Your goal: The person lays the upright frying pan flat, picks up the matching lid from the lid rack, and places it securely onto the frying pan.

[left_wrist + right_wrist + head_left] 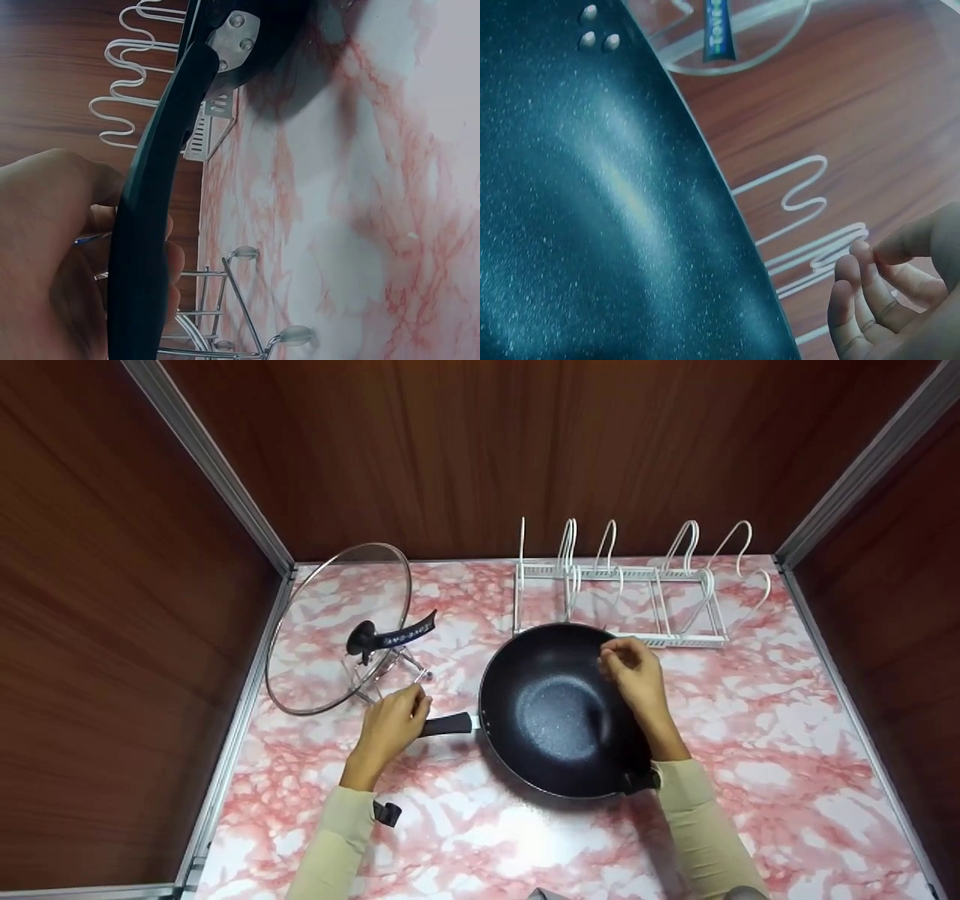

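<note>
A black wok point(555, 712) with a speckled inside hangs over the marbled table, its shadow beneath it. My left hand point(391, 724) grips its long black handle point(446, 725); in the left wrist view the fingers wrap behind the handle point(142, 225). My right hand point(637, 675) is above the wok's far right rim, fingers loosely bent and holding nothing. In the right wrist view the hand point(892, 292) is beside the wok's edge point(727, 191). A short side handle point(637, 783) shows near the right cuff.
Behind the wok lies a white wire rack point(690, 641) with upright looped dividers. At left a glass lid point(315, 711) with a black knob point(362, 637) leans on a chrome wire stand point(244, 304). Brown wood-look walls point(480, 457) stand at the back and sides.
</note>
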{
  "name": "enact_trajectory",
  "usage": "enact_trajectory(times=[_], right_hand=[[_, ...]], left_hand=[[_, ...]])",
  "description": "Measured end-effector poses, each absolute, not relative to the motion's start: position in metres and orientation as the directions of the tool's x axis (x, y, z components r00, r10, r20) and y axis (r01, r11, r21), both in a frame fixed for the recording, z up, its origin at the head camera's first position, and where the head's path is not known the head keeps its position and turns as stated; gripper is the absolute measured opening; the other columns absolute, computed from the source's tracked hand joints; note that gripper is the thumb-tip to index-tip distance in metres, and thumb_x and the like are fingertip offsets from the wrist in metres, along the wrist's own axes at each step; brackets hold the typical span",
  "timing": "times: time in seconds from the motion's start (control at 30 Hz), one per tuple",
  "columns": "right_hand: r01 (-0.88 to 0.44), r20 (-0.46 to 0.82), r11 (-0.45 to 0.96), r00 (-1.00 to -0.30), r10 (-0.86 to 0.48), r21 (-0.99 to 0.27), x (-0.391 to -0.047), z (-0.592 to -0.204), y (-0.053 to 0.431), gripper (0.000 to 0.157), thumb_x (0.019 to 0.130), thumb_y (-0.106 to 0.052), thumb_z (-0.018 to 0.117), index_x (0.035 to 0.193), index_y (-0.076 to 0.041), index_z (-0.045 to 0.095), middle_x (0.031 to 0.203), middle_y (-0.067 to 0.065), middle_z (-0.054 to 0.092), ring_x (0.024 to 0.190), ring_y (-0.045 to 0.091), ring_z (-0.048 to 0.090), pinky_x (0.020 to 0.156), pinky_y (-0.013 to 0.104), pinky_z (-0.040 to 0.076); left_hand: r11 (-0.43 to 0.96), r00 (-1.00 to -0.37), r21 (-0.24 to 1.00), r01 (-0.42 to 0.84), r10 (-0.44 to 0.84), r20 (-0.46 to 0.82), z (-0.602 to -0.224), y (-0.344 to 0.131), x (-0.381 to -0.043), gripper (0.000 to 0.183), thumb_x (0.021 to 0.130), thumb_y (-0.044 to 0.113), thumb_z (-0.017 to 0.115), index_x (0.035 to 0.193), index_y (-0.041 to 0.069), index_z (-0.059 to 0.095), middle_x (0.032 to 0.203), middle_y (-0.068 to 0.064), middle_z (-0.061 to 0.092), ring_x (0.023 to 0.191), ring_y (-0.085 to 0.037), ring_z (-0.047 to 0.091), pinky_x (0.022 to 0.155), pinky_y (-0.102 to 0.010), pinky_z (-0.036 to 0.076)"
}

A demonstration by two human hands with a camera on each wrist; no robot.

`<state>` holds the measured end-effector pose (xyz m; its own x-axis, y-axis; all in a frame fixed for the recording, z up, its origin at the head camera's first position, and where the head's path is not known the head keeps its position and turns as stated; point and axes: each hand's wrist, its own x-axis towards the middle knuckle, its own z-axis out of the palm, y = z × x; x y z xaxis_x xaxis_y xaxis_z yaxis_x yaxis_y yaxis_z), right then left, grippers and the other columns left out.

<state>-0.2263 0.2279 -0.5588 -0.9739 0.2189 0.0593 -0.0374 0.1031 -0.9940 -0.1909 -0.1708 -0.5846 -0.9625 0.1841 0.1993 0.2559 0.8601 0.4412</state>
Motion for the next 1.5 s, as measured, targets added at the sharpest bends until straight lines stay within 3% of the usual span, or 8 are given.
enact_trajectory(times=[0.17, 0.37, 0.47, 0.57, 0.7, 0.93, 1.23, 1.5], right_hand=[[-0.034, 0.06, 0.175, -0.988, 0.144, -0.984, -0.231, -0.554, 0.218, 0.015, 0.1, 0.001, 0.067, 0.11, 0.012, 0.067, 0.08, -0.003, 0.069, 0.07, 0.011, 0.065, 0.062, 0.022, 0.055], [-0.063, 0.078, 0.246, -0.996, 0.051, -0.967, -0.225, -0.532, 0.204, 0.015, 0.101, -0.001, 0.068, 0.109, 0.012, 0.069, 0.092, 0.022, 0.071, 0.072, 0.011, 0.065, 0.065, 0.026, 0.057], [-0.075, 0.08, 0.268, -0.997, 0.01, -0.961, -0.22, -0.521, 0.197, 0.015, 0.101, -0.002, 0.069, 0.108, 0.012, 0.07, 0.093, 0.027, 0.07, 0.074, 0.015, 0.066, 0.065, 0.023, 0.056], [-0.097, 0.097, 0.295, -0.995, -0.014, -0.951, -0.226, -0.532, 0.195, 0.014, 0.1, -0.005, 0.071, 0.106, 0.008, 0.072, 0.092, 0.023, 0.072, 0.075, 0.016, 0.067, 0.066, 0.018, 0.054], [-0.127, 0.126, 0.319, -0.992, -0.024, -0.939, -0.237, -0.553, 0.193, 0.012, 0.099, -0.007, 0.073, 0.104, 0.004, 0.074, 0.093, 0.019, 0.074, 0.075, 0.004, 0.065, 0.071, 0.016, 0.053], [-0.163, 0.152, 0.33, -0.987, -0.061, -0.93, -0.241, -0.551, 0.183, 0.013, 0.097, -0.006, 0.074, 0.105, 0.005, 0.075, 0.1, 0.019, 0.076, 0.081, 0.0, 0.065, 0.079, 0.014, 0.052], [-0.197, 0.164, 0.381, -0.979, -0.117, -0.904, -0.247, -0.544, 0.172, 0.008, 0.097, -0.009, 0.075, 0.103, -0.003, 0.076, 0.1, 0.014, 0.078, 0.089, 0.01, 0.069, 0.085, 0.021, 0.053], [-0.229, 0.179, 0.382, -0.97, -0.161, -0.896, -0.254, -0.538, 0.158, 0.01, 0.097, -0.012, 0.076, 0.104, -0.005, 0.076, 0.099, 0.012, 0.078, 0.087, 0.016, 0.069, 0.08, 0.022, 0.052]], left_hand=[[0.869, -0.956, 0.431, 0.245, 0.143, 0.255, -0.581, -0.175, -0.193, 0.019, 0.102, 0.021, 0.066, 0.085, 0.015, 0.06, 0.071, -0.001, 0.061, 0.065, -0.034, 0.065, 0.058, -0.051, 0.05], [0.876, -0.944, 0.424, 0.231, 0.095, 0.316, -0.576, -0.182, -0.195, 0.019, 0.1, 0.018, 0.066, 0.083, 0.014, 0.059, 0.069, -0.003, 0.061, 0.065, -0.035, 0.065, 0.058, -0.052, 0.049], [0.874, -0.94, 0.429, 0.228, 0.082, 0.332, -0.575, -0.185, -0.196, 0.018, 0.099, 0.018, 0.066, 0.083, 0.013, 0.06, 0.069, -0.003, 0.061, 0.064, -0.033, 0.065, 0.058, -0.052, 0.049], [0.867, -0.937, 0.442, 0.229, 0.073, 0.342, -0.575, -0.187, -0.196, 0.016, 0.099, 0.016, 0.065, 0.084, 0.012, 0.061, 0.069, -0.003, 0.061, 0.063, -0.03, 0.063, 0.058, -0.051, 0.049], [0.862, -0.935, 0.454, 0.224, 0.059, 0.35, -0.574, -0.188, -0.196, 0.013, 0.099, 0.015, 0.064, 0.087, 0.01, 0.064, 0.07, -0.003, 0.063, 0.064, -0.029, 0.064, 0.06, -0.051, 0.051], [0.866, -0.925, 0.456, 0.208, 0.021, 0.38, -0.568, -0.192, -0.194, 0.012, 0.1, 0.018, 0.065, 0.091, 0.01, 0.066, 0.073, -0.004, 0.065, 0.064, -0.032, 0.066, 0.061, -0.053, 0.052], [0.854, -0.912, 0.491, 0.171, -0.051, 0.407, -0.567, -0.201, -0.193, 0.011, 0.099, 0.016, 0.063, 0.092, 0.009, 0.067, 0.073, -0.004, 0.063, 0.063, -0.029, 0.062, 0.061, -0.052, 0.052], [0.853, -0.915, 0.493, 0.169, -0.05, 0.401, -0.567, -0.201, -0.193, 0.008, 0.097, 0.013, 0.067, 0.094, 0.006, 0.065, 0.077, -0.007, 0.065, 0.066, -0.029, 0.063, 0.063, -0.052, 0.052]])
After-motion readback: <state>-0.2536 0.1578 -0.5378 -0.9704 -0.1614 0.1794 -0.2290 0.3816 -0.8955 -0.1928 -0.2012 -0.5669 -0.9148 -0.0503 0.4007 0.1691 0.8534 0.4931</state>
